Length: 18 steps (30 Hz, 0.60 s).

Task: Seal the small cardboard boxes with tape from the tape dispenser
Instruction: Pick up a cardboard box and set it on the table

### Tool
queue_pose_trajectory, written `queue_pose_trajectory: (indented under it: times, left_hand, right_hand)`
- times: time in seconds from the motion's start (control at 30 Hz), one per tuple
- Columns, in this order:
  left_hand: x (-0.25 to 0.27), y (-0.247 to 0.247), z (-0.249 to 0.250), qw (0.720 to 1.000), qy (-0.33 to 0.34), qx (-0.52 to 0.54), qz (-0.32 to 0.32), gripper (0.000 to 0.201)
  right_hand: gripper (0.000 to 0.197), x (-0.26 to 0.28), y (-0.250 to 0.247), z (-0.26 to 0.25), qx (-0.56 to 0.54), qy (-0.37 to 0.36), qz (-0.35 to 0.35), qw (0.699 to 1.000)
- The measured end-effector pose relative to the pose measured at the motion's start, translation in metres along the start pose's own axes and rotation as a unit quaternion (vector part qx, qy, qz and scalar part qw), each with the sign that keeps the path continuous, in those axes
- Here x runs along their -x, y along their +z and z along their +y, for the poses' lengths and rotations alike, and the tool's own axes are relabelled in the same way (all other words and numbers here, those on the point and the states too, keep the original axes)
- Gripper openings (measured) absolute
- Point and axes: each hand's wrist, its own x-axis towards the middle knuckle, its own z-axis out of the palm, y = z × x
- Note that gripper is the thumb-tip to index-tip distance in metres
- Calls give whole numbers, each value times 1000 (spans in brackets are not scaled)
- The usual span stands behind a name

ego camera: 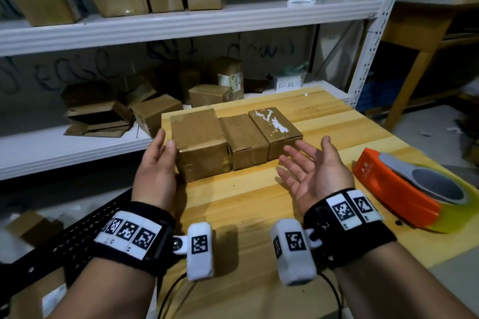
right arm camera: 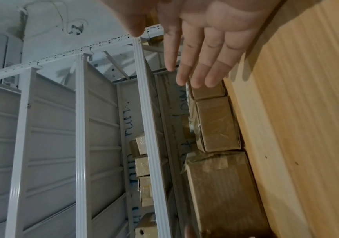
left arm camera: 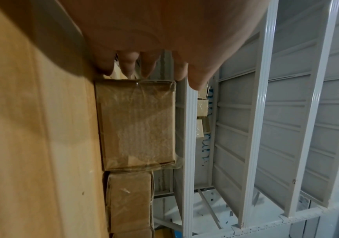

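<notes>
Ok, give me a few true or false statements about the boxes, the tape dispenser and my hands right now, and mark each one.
1. Three cardboard boxes sit side by side on the wooden table. True.
2. The right hand grips the tape dispenser. False: it is open, palm up, holding nothing.
3. The tape dispenser lies on the table to the right of the right hand. True.
4. The left hand is beside the rightmost box. False: it is at the leftmost, biggest box.
</notes>
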Motion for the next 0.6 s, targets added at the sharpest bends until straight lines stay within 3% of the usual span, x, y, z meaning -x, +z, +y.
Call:
queue_pose_trajectory:
  times: [0.13,0.6]
  left_hand:
    - [8,2,3,999,-23,41,-10,28]
    - [42,-13,6,997,-28,41,57,19]
  right_hand:
    - [62,2,0,4,1,12,-26,1000]
    - [67,18,2,4,44,16,-65,997]
